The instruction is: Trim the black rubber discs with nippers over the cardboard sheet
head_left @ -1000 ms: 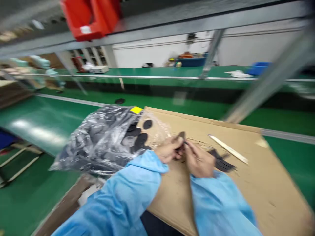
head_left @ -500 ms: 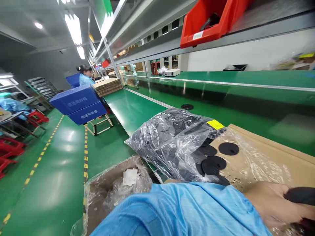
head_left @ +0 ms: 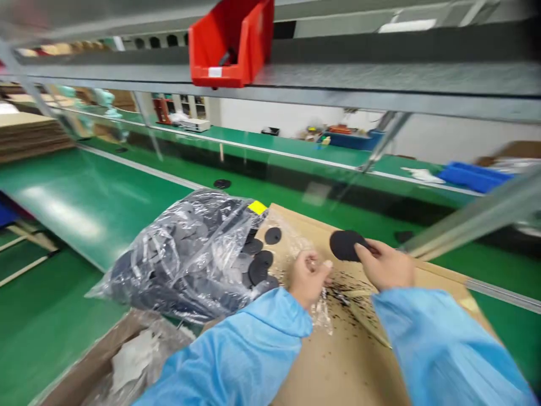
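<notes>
My right hand [head_left: 386, 265] is closed on a thin black round disc [head_left: 344, 245], pinching its right edge between thumb and fingers above the cardboard. To its left, my left hand [head_left: 309, 277] hovers over the cardboard sheet [head_left: 338, 361] with curled fingers; anything in its pinch is too small to make out. Small black scraps [head_left: 353, 296] lie scattered beneath and between the hands. A large clear plastic bag [head_left: 177, 254], filled with black and grey discs, lies left of my left hand. Several loose discs [head_left: 258, 266] spill from its mouth onto the cardboard.
A box lined with plastic [head_left: 97, 361] stands at the lower left, holding crumpled film and white paper. Overhead, a red bin [head_left: 230, 48] sits on a metal shelf. A slanted metal post [head_left: 456, 214] rises at right. Stacked cardboard [head_left: 34, 132] lies at far left.
The view has swung right, away from the aisle, and both hands now show. Earlier only one hand was plainly visible, at the lower right beside a black disc.
</notes>
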`<state>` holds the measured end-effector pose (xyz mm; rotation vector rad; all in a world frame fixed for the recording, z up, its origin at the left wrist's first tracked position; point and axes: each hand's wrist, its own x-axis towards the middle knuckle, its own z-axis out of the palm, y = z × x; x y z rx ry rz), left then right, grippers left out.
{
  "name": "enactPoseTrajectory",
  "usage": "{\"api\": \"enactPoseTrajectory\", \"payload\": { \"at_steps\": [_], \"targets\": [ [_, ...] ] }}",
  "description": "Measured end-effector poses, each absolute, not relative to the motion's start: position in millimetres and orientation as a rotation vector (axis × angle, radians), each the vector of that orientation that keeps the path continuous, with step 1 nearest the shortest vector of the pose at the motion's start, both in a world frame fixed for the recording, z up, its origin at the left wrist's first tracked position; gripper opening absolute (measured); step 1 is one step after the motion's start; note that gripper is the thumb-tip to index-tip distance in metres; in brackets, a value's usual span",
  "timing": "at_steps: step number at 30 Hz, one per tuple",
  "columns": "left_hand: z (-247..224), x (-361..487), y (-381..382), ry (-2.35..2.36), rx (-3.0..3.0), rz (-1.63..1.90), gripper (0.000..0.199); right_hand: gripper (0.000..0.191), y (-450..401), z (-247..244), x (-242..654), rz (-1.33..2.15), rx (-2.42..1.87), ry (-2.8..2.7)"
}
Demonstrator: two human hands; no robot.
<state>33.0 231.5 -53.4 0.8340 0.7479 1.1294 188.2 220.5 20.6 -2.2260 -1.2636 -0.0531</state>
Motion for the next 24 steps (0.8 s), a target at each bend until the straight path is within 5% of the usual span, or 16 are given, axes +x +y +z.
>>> {"api": "enactPoseTrajectory", "payload": {
  "at_steps": [4, 9, 17, 24],
  "targets": [
    [-51.4, 30.3, 228.4, 0.721, 0.915, 1.129, 0.056, 0.026, 276.0, 70.5, 183.5, -0.251, -2.272, -1.492],
    [-52.0, 27.5, 227.6, 0.7, 0.919, 1.118, 0.054, 0.044, 295.8, 66.0, 149.5, 0.004, -1.956, -1.684],
    [-59.0, 23.9, 226.8, 0.668, 0.994, 1.092, 0.052, 0.023, 156.4, -1.3, 131.4, 0.048, -1.695, -1.936],
    [-53.5, 17.8, 218.7, 0.685, 1.068, 1.015, 0.06, 0.023, 69.7, -24.3, 184.3, -0.01, -2.075, -1.714]
  ]
}}
